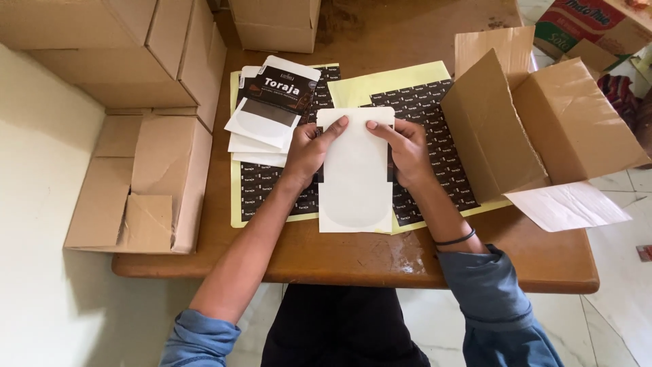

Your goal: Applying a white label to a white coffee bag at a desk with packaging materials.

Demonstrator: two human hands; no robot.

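A white pouch (356, 173) is held flat over the sticker sheets (435, 136), gripped along its side edges by the left hand (309, 151) and right hand (407, 151). An open carton (543, 122) crowds the right; bare table (353, 255) is left along the near edge.

— What colours are there?
— A plain white pouch (355, 178) over yellow sheets (401, 76) of black stickers (441, 143) patterned with small white marks.
— Around them?
— Brown cardboard boxes (543, 122), a brown wooden table (353, 255), blue sleeves (492, 292).
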